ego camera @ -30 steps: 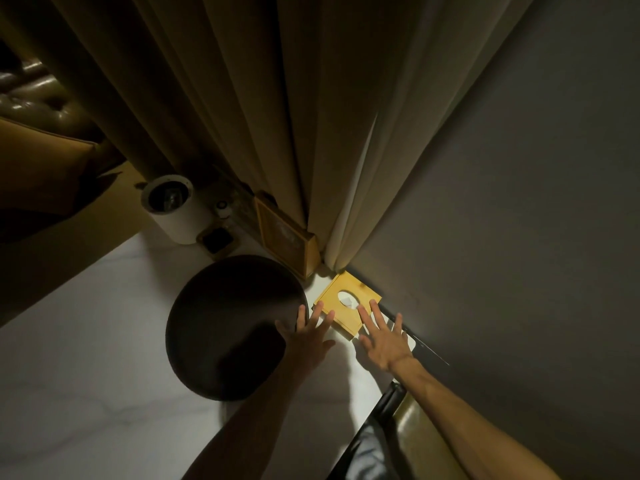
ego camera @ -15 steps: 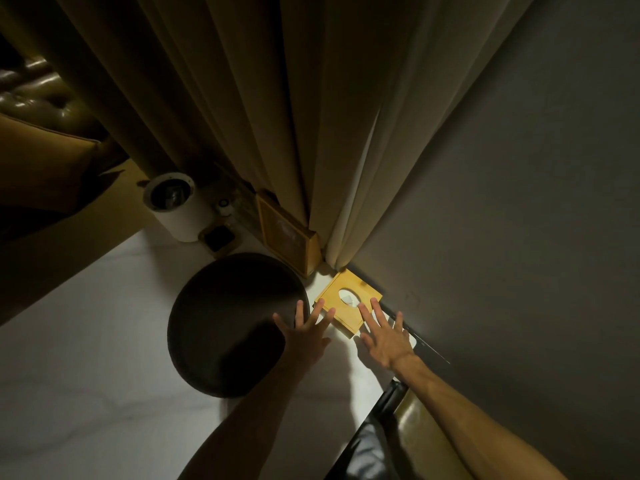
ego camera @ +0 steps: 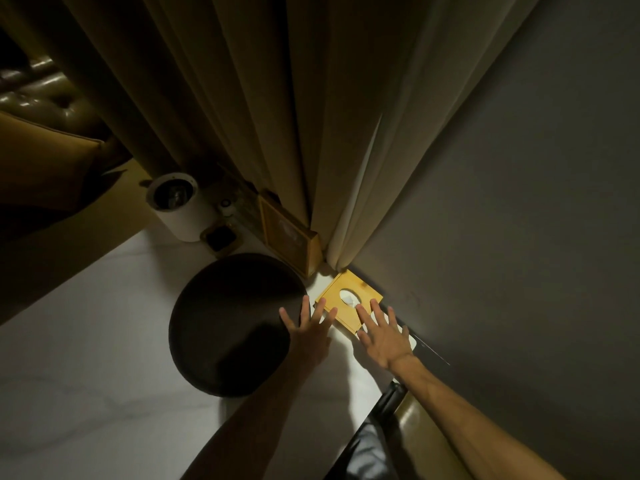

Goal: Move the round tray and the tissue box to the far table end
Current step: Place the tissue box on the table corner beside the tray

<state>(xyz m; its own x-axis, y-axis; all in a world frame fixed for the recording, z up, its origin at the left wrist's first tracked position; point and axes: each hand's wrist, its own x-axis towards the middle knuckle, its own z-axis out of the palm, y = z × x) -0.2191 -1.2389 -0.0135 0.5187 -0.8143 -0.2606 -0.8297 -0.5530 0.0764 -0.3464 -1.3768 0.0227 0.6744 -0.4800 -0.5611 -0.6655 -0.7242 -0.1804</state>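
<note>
The flat yellow wooden tissue box (ego camera: 348,300) lies at the far right corner of the pale marble worktop (ego camera: 86,341), tucked under the hem of the beige curtain (ego camera: 242,116) and against the grey wall (ego camera: 519,237), likely pushed there so the middle stays free. Its oval slot, with a tuft of white tissue showing, faces straight up; its long axis seems to run diagonally from near left to far right, along the wall. Just to its left the dark round tray (ego camera: 228,323) sits flat, its far edge close to a gold picture frame (ego camera: 289,233), a white cylinder (ego camera: 180,209) beyond. The left hand (ego camera: 308,332) hovers over the gap between tray and box, the right hand (ego camera: 382,336) over the box's near edge; the fingers of both are spread wide and grip nothing, though whether they touch the lid I cannot tell. Both things look placed
</note>
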